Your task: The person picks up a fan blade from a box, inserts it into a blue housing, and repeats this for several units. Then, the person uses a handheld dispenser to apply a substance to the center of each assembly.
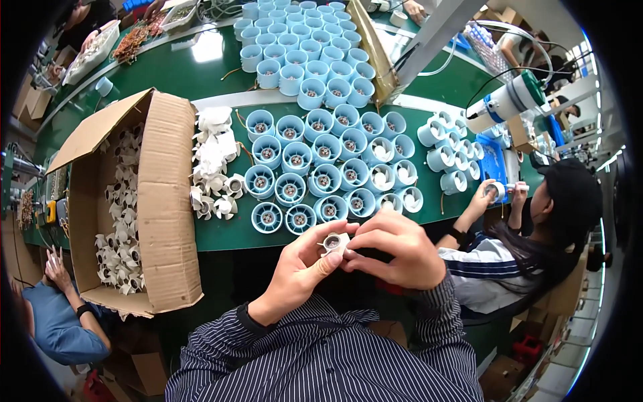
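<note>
My left hand (pixel 291 271) grips a small white fan impeller (pixel 333 243) with a round hub that faces up, just past the near table edge. On its right side, the fingers of my right hand (pixel 402 248) are closed against the same impeller and partly cover its blades. Beyond my hands stand rows of light blue round housings (pixel 290 189), with a small motor in the middle of many. Several at the right of this group have white impellers (pixel 383 177) inside. Left of them, loose white impellers (pixel 216 161) lie piled on the green table (pixel 228 236).
An open cardboard box (pixel 175 201) of impellers stands on the left. More blue housings (pixel 311 50) fill the far table beside a metal post (pixel 435 43). At right, a co-worker (pixel 495 268) handles a housing near a blue tray (pixel 492 164). Another person (pixel 63 325) sits left.
</note>
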### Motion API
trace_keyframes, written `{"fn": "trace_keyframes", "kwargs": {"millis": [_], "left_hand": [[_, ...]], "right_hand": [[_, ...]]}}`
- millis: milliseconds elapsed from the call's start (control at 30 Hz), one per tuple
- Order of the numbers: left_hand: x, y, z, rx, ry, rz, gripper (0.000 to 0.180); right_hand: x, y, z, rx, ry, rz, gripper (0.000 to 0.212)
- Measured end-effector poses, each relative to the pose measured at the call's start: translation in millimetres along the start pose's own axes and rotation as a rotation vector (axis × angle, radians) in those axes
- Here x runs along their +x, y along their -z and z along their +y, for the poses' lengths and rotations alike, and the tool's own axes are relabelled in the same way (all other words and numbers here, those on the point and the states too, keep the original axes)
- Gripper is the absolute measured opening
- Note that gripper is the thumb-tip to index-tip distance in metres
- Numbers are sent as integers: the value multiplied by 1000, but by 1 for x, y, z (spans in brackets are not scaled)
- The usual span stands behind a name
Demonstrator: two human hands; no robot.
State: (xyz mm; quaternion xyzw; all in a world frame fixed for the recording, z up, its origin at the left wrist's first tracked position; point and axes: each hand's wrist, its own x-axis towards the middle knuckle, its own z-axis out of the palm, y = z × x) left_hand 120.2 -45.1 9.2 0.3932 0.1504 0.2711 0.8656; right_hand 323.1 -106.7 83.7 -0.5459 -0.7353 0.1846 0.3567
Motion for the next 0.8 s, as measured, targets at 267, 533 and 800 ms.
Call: {"fn": "trace_keyframes", "kwargs": {"millis": [267,533,800], "left_hand": [[-9,-6,3,-144,168,51,49],[-36,18,15,77,264,-13,35],[-93,44,52,234,117,173,39]], "right_hand": [[-2,20,51,-210,-254,348,13],[10,59,175,-240,-662,363,20],[16,60,167,-362,-643,289,19]]}}
